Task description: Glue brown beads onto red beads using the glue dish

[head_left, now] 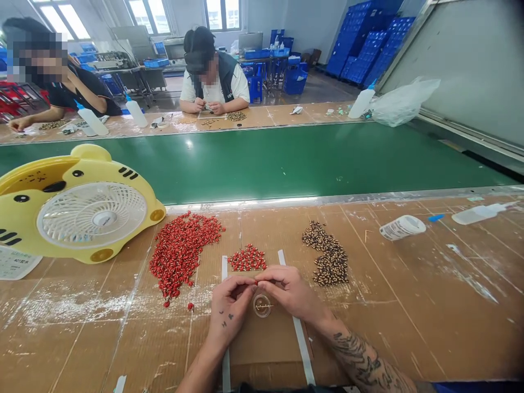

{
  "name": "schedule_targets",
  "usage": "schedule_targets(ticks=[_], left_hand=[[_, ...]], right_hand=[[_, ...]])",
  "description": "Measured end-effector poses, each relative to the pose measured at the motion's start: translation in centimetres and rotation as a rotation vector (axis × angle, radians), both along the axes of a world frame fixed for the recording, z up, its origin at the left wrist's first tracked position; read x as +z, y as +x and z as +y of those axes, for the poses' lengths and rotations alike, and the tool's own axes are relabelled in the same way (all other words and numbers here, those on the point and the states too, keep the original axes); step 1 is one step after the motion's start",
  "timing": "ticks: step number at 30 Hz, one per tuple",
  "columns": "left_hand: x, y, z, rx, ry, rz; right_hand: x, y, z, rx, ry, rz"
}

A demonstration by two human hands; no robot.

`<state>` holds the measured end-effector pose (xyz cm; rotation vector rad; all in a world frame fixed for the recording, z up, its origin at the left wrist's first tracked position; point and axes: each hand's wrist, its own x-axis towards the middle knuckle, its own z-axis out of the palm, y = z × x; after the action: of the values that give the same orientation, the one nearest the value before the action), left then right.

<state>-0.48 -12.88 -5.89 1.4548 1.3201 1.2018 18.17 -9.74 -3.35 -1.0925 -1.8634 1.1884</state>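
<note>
My left hand (231, 310) and my right hand (293, 292) meet fingertip to fingertip over the cardboard. Both are closed in a pinch on a tiny red piece (256, 283), mostly covered by the fingers. Just below the fingertips stands a small clear round dish (262, 305) with a thin stick lying across it. Beyond my hands is a small heap of red pieces (247, 258) with pale metallic ends. A larger heap of the same red pieces (180, 254) spreads to the left. Off to the right lies a pile of small black-and-gold pieces (327, 255).
A yellow animal-faced fan (158, 213) stands at the left. White tape strips (302, 344) flank my hands. At the right are a white tub (403, 227) and a squeeze bottle (477, 214). Past the green belt (286, 158), two people sit at another bench.
</note>
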Motion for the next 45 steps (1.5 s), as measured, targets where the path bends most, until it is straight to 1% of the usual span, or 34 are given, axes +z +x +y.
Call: schedule_targets(ticks=[1, 3, 5, 6, 7, 9, 12, 13, 15, 19, 20, 22, 23, 25, 28, 31, 34, 37, 39, 43, 45], left_hand=[[0.4, 0.1, 0.6, -0.032, 0.015, 0.063], [1.0, 0.5, 2.0, -0.078, 0.077, 0.216], [1.1, 0.9, 3.5, -0.103, 0.154, 0.4], [1.1, 1.1, 4.3, -0.111, 0.184, 0.497], [1.0, 1.3, 5.0, -0.122, 0.206, 0.591], [0.7, 1.7, 6.0, -0.149, 0.226, 0.743], [0.7, 1.0, 6.2, -0.151, 0.238, 0.82], [0.8, 0.3, 5.9, -0.128, 0.249, 0.818], [1.1, -2.1, 4.6, -0.052, 0.271, 0.818], [1.4, -8.4, 0.3, 0.116, 0.231, 0.908], [1.3, -9.8, -0.9, 0.135, 0.178, 0.949], [1.0, -11.6, -3.0, 0.121, 0.086, 0.993], [0.7, -12.0, -3.7, 0.11, 0.066, 0.987], [0.2, -12.2, -4.6, 0.095, 0.079, 0.939], [-0.2, -11.6, -4.7, 0.09, 0.092, 0.876], [-0.1, -11.4, -4.5, 0.079, 0.037, 0.842], [0.3, -11.5, -4.7, 0.087, 0.009, 0.737], [0.8, -10.8, -5.0, 0.138, -0.008, 0.562], [1.1, -9.6, -4.9, 0.137, -0.056, 0.411], [1.1, -6.7, -3.6, -0.023, -0.148, 0.115], [0.7, -5.5, -2.9, -0.065, -0.205, -0.036]], right_hand=[[-0.2, 0.7, 0.3, -0.034, 0.013, -0.006], [-0.8, 2.3, 0.9, -0.166, 0.029, -0.004], [-1.4, 3.5, 1.4, -0.303, 0.029, 0.021], [-1.7, 3.9, 1.6, -0.342, 0.028, 0.032], [-1.9, 4.2, 1.7, -0.359, 0.031, 0.036], [-2.0, 4.5, 1.7, -0.344, 0.059, 0.023], [-1.5, 4.7, 1.6, -0.275, 0.113, -0.014], [-1.2, 4.7, 1.5, -0.242, 0.119, -0.022], [-0.7, 4.8, 1.2, -0.146, 0.103, -0.033], [0.0, 4.8, 0.6, 0.102, 0.037, -0.066], [0.0, 4.7, 0.5, 0.16, 0.034, -0.077], [0.0, 4.3, 0.2, 0.258, 0.042, -0.105], [0.0, 4.0, 0.1, 0.291, 0.05, -0.12], [-0.3, 3.6, 0.0, 0.315, 0.062, -0.14], [-0.8, 3.1, 0.0, 0.318, 0.079, -0.148], [-1.3, 2.8, 0.0, 0.313, 0.098, -0.159], [-1.6, 2.7, 0.0, 0.279, 0.13, -0.159], [-1.7, 2.4, 0.0, 0.239, 0.174, -0.146], [-1.8, 2.2, 0.0, 0.222, 0.194, -0.146], [-2.0, 1.8, 0.0, 0.211, 0.222, -0.159], [-2.0, 1.7, -0.1, 0.217, 0.247, -0.163]])
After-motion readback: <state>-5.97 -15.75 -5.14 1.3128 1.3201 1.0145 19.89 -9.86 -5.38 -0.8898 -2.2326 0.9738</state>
